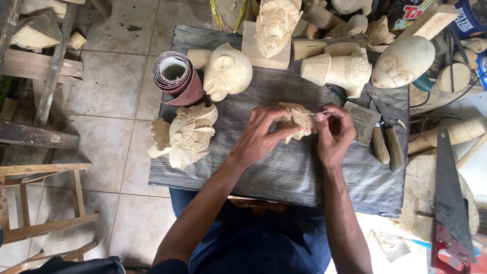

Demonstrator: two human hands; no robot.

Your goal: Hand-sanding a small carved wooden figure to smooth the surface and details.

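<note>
A dark, weathered wooden desk (304, 172) lies across the person's lap, which keeps the work close under the eyes. Finished pale carvings sit pushed to its edges: a round carved head (227, 71) at the back, a winged carving (183, 134) to the left, with a roll of sandpaper (175, 76) beside them. At the middle, the left hand (261, 137) is closed around a small carved figure (299, 119), tilting it toward the right hand (335, 134), likely to steady it. The right grip pinches a thin tool (318, 113), its tip touching the figure, wrist bent inward
</note>
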